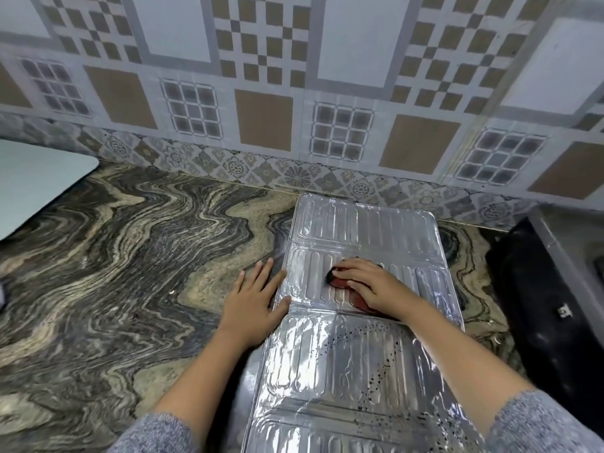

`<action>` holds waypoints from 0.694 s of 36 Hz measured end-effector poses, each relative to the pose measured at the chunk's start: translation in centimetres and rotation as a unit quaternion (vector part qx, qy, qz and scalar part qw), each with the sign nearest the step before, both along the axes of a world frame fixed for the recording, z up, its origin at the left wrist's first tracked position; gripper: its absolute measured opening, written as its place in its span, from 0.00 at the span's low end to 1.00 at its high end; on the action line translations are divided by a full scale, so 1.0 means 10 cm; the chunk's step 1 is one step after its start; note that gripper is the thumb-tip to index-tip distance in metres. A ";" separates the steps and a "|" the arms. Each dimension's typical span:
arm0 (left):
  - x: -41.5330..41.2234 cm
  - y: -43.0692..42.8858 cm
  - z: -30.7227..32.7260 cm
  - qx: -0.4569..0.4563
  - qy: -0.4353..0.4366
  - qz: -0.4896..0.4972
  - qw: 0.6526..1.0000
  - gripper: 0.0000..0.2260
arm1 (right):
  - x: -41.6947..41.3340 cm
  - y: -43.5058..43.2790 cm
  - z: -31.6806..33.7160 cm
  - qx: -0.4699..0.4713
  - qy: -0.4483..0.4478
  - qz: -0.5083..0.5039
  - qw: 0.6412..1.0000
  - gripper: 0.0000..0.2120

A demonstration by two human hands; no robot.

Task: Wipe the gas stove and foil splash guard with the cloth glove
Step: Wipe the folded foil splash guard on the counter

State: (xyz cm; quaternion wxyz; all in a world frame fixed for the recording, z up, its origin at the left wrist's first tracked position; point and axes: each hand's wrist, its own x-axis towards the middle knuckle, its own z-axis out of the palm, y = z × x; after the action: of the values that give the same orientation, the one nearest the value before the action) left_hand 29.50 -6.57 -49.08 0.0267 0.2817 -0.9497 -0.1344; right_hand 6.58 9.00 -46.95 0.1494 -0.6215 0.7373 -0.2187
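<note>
**While left hand steadies the foil, right hand presses glove on it**

Where the right hand [371,284] bears down, the cloth glove [341,283] is bunched beneath it, red with a black end poking out past the fingertips. Fingers are bent over the glove and the thumb is tucked against its near side, so it is gripped, not just covered. Wrist is low, and the forearm runs back to a grey sleeve [549,423].

The glove lies on the middle panel of the foil splash guard [359,230], which is laid flat and unfolded on the countertop [114,256]. Ribbed foil extends beyond the fingertips toward the wall, and a panel with dark specks [376,354] sits behind the wrist.

The left hand [253,304] is palm down with fingers straight and slightly spread, holding nothing. Its thumb and index finger lie on the foil's left edge, and the other fingers are on the marbled stone.

The gas stove [529,289] shows as a black body well apart from the right hand, on its outer side. The patterned tile wall [261,93] stands ahead of both sets of fingertips. A pale board [32,184] lies far out past the left hand's little finger.
</note>
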 end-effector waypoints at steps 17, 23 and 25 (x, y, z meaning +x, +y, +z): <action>0.00 -0.01 0.02 0.003 -0.004 0.000 1.000 0.37 | -0.42 0.93 -0.13 -0.068 0.013 -0.267 0.961 0.15; 0.00 -0.06 0.07 0.036 -0.022 -0.020 0.999 0.47 | -0.37 0.94 -0.14 -0.059 0.040 -0.349 0.934 0.15; -0.01 -0.07 0.13 0.063 -0.035 -0.023 0.997 0.43 | -0.33 0.92 -0.11 -0.054 0.041 -0.364 0.929 0.15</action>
State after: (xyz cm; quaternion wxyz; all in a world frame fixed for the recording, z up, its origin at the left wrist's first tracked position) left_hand 29.45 -7.31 -47.77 -0.0275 0.2655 -0.9459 -0.1847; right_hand 3.32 18.22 -48.06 -0.0048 -0.3262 0.9054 -0.2717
